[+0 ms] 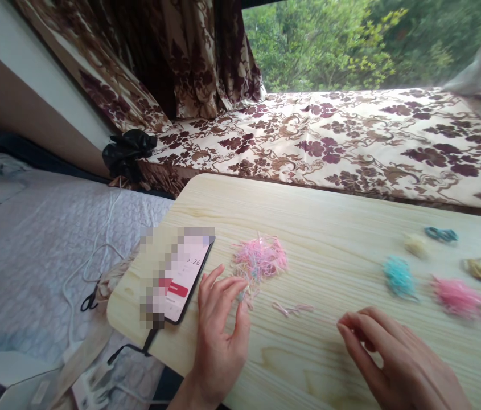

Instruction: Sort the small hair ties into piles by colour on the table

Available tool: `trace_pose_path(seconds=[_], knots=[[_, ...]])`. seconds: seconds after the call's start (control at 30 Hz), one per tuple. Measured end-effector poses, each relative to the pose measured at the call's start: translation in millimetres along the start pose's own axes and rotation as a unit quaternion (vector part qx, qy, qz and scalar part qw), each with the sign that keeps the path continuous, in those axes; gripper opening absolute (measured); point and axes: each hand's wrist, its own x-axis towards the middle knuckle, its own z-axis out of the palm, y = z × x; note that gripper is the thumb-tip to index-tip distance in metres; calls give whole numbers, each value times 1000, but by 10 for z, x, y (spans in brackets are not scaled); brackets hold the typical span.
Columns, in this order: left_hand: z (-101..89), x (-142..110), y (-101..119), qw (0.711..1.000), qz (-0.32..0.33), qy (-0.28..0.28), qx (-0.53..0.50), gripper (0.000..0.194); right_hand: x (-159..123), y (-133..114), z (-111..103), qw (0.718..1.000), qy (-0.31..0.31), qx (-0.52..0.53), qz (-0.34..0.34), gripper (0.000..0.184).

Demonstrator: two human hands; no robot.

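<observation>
- Fingers (227, 292) of L hand (222, 344) were loosely spread, tips at near-L edge of pastel strand pile (263, 256); contact unclear
- R hand (402, 359): thumb + index tips tog., couldn't tell if pinching anything
- Few loose strands (294, 309) lay btwn hands
- Teal clump (399, 277) & pink clump (457, 297) sat beyond R hand on tbl (329, 239)

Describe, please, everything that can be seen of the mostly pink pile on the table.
The pile is a loose, tangled heap of thin strands, some seemingly looped, perhaps rubber or plastic. Pink dominates, with some pale yellow and bluish strands mixed in. It lies directly on the light wood-grain table, to the right of the phone in the picture. Its near end thins out beside the fingertips of the left hand; whether they touch it, I cannot tell.
</observation>
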Motion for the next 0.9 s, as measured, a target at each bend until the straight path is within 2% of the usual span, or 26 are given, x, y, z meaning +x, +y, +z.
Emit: trace_pose_path(seconds=[0.17, 0.3, 0.4, 0.47, 0.53, 0.67, 0.73, 0.9], knots=[[17, -4, -39, 999, 30, 4, 13, 30, -134, 321, -220, 995, 44, -40, 81, 30], [50, -5, -103, 999, 50, 7, 14, 30, -212, 708, -437, 971, 94, -102, 193, 47], [61, -19, -157, 997, 72, 6, 16, 33, -217, 923, -576, 950, 76, -104, 284, 47], [61, -27, -180, 996, 84, 2, 20, 34, -194, 1014, -634, 939, 52, -109, 321, 44], [63, -29, -185, 996, 86, 6, 24, 33, -159, 1077, -658, 935, 41, -120, 331, 42], [75, -27, -183, 996, 79, 30, 24, 33, -95, 1146, -652, 941, 33, -128, 311, 36], [78, -37, -204, 996, 81, 24, 23, 35, -79, 1148, -657, 944, 27, -130, 301, 34], [75, -66, -260, 997, 77, 7, 19, 37, -117, 1068, -751, 942, 40, -151, 298, 41]])
